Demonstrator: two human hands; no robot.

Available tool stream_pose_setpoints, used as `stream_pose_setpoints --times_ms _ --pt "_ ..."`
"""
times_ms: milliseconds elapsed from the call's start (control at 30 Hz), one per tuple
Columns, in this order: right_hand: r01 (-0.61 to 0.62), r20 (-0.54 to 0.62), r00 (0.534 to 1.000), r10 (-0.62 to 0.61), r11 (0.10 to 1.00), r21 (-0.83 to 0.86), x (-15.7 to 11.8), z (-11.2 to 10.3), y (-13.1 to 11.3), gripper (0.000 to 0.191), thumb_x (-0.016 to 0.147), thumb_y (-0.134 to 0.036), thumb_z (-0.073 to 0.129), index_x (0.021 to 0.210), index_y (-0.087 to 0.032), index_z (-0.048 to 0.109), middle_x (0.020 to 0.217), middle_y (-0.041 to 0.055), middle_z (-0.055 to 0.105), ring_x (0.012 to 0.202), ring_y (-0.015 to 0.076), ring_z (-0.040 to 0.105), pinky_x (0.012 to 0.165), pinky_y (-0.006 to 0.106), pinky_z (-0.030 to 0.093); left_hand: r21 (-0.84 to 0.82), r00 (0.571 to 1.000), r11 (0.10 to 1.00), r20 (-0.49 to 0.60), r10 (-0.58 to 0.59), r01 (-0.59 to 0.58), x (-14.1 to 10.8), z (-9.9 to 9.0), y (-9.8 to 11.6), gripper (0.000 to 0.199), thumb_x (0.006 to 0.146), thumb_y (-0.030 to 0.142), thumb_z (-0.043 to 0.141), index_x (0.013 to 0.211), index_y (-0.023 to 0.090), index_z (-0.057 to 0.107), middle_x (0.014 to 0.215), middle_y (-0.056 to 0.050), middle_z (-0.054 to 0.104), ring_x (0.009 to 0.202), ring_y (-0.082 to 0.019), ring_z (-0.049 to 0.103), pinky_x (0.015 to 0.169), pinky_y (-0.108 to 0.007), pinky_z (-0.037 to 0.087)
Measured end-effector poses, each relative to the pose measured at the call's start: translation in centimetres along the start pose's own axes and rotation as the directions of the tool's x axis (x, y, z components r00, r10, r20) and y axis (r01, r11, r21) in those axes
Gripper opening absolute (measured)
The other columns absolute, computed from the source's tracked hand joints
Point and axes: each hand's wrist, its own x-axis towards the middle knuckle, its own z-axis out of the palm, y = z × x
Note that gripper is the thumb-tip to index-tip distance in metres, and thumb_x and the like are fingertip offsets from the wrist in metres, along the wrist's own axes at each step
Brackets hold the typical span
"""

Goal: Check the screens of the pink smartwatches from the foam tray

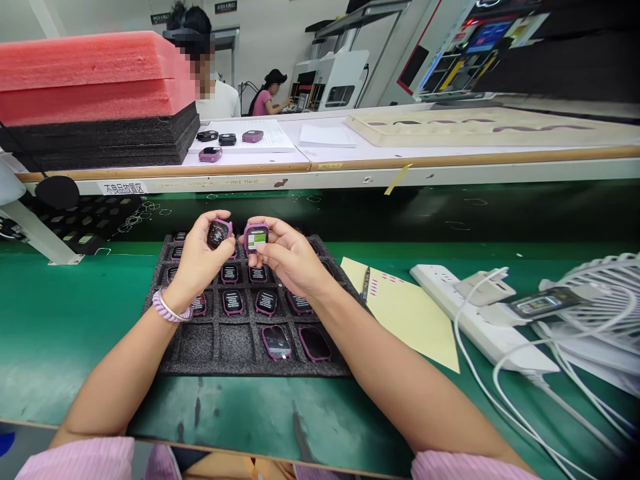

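My left hand (203, 257) is closed on a purple smartwatch (219, 233) with a dark face showing small coloured marks. Close beside it, my right hand (285, 257) grips another purple smartwatch (257, 237), its screen lit in white and green. The right thumb lies at the lower edge of that screen. Both watches are strapless and held above a black foam tray (200, 363). Several more watch bodies sit in the tray's pockets, many with white text on their screens. Two in the front row, a watch (276, 342) and its neighbour (315, 343), have dark screens. My forearms hide parts of the tray.
Right of the tray lie a yellow paper sheet (415, 320), a pen (367, 283) and a white power strip (480, 320) with looping cables. A shelf (280, 160) crosses behind, bearing red foam blocks (100, 73), several watches and a cream tray (450, 137). Two people are beyond.
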Motion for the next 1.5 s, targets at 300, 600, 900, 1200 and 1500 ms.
stream_pose_setpoints --times_ms 300,600,900,1200,1500 --pt "-0.003 0.000 1.000 0.003 1.000 0.002 0.0 0.0 0.1 0.051 0.074 -0.030 0.072 0.120 -0.019 0.053 0.103 0.0045 0.067 0.065 0.0111 0.060 0.062 0.027 0.048 0.030 0.999 0.999 -0.036 -0.021 0.022 0.1 -0.1 0.0 0.038 0.078 0.019 0.066 0.116 0.016 0.062 0.098 -0.003 0.063 0.084 -0.012 0.055 0.077 -0.024 0.046" --pt "0.023 -0.042 0.999 -0.023 1.000 0.000 0.1 -0.2 0.0 0.052 0.073 -0.030 0.073 0.121 -0.020 0.053 0.099 0.0024 0.065 0.066 0.0111 0.060 0.062 0.026 0.049 -0.362 0.969 0.899 0.127 -0.213 0.246 0.0 0.1 1.2 0.066 0.077 0.027 0.070 0.138 0.020 0.045 0.099 -0.002 0.064 0.065 -0.009 0.065 0.064 -0.025 0.057" --pt "0.046 -0.055 0.997 -0.045 0.999 0.026 0.1 0.0 -0.3 0.051 0.073 -0.029 0.073 0.119 -0.021 0.055 0.089 0.0001 0.063 0.065 0.0119 0.061 0.061 0.026 0.048 -0.382 0.974 0.897 0.122 -0.189 0.221 -0.1 0.1 1.2 0.045 0.072 0.024 0.066 0.115 0.017 0.053 0.099 -0.002 0.066 0.061 -0.014 0.071 0.060 -0.026 0.064" --pt "0.043 -0.053 0.998 -0.041 0.999 0.030 0.1 0.0 -0.1 0.050 0.073 -0.029 0.073 0.118 -0.021 0.055 0.091 0.0005 0.063 0.064 0.0120 0.061 0.061 0.026 0.049 -0.367 0.973 0.903 0.135 -0.187 0.225 -0.2 0.1 1.2 0.043 0.071 0.023 0.066 0.112 0.017 0.053 0.100 -0.002 0.066 0.060 -0.014 0.071 0.061 -0.027 0.065" --pt "0.043 -0.056 0.998 -0.042 0.999 0.028 0.1 0.0 -0.1 0.051 0.073 -0.029 0.073 0.119 -0.019 0.055 0.085 -0.0011 0.063 0.063 0.0114 0.061 0.060 0.025 0.049 -0.363 0.974 0.906 0.140 -0.180 0.220 -0.2 0.2 1.3 0.043 0.073 0.024 0.068 0.112 0.016 0.053 0.101 -0.002 0.066 0.060 -0.013 0.071 0.061 -0.025 0.065"
